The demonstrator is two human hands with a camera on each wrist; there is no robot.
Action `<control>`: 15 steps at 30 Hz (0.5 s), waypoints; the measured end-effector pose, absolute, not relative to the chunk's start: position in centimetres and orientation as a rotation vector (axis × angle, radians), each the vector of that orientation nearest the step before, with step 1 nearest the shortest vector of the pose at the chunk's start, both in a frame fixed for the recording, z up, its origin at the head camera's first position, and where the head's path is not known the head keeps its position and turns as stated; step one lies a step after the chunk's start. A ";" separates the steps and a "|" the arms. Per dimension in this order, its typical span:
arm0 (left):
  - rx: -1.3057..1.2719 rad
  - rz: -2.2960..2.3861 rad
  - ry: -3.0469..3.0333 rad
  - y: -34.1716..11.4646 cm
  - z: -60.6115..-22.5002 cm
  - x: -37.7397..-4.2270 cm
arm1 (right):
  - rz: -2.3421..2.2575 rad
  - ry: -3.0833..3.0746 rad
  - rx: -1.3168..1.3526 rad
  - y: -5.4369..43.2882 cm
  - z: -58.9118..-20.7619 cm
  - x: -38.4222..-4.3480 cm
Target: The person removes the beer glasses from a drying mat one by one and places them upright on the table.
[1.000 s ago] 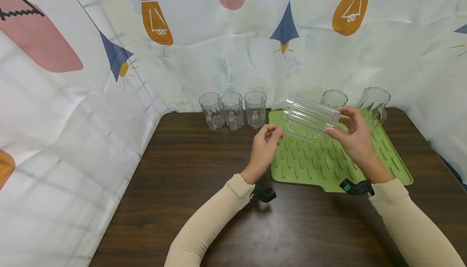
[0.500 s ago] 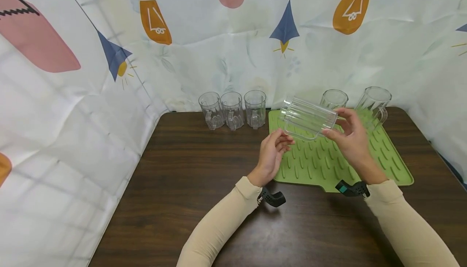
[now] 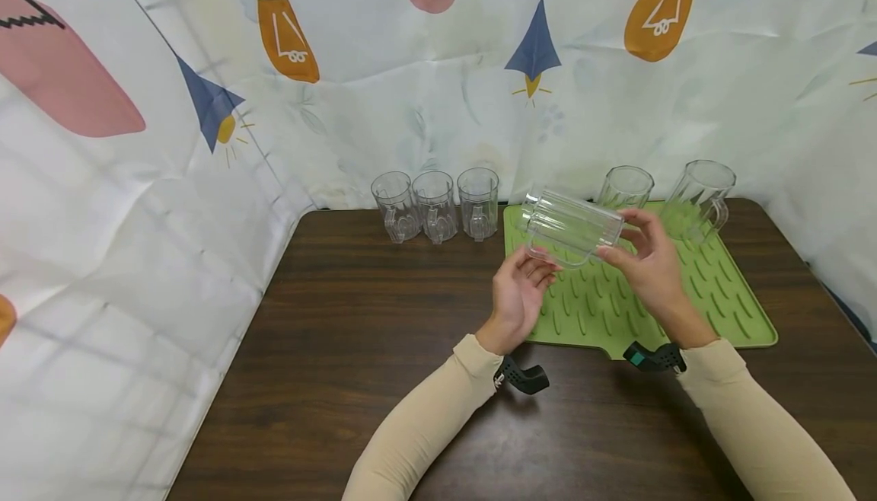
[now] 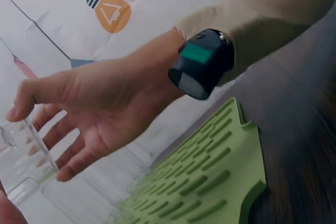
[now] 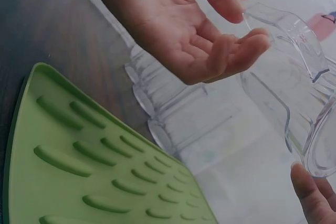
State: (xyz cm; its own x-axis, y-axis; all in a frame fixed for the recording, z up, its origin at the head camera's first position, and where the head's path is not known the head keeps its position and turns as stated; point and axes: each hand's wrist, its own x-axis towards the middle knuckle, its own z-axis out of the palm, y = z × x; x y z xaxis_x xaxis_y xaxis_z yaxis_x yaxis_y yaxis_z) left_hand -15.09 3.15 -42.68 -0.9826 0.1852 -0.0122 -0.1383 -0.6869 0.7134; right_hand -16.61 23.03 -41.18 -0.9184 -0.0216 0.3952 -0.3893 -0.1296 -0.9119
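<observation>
While our left hand [image 3: 518,299] is at the handle [image 5: 294,27] of a clear mug [image 3: 574,221], pinching or not we cannot tell, our right hand [image 3: 649,263] grips one end, holding it tilted above a green drying mat [image 3: 736,299]. Beyond, two mugs [image 3: 700,190] stand at right and three mugs [image 3: 435,196] at left.

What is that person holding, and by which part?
A clear, ribbed, cylindrical mug, tipped sideways: the right hand grips one end, rim or base unclear. Whether the left hand also holds its handle can't be told.
</observation>
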 end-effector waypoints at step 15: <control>-0.069 2.876 0.803 4.0 -41.8 -14.8 | 2.093 -1.937 0.450 22.8 -42.3 -16.8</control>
State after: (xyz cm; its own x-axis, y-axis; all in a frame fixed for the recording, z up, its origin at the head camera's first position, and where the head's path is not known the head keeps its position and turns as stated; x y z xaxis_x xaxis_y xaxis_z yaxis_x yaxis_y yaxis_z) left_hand -14.77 4.01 -41.78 -0.9869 0.1365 -0.0859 -0.1613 -0.8443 0.5109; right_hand -16.82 22.80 -42.30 -0.9201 -0.0234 0.3911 -0.3881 -0.0822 -0.9180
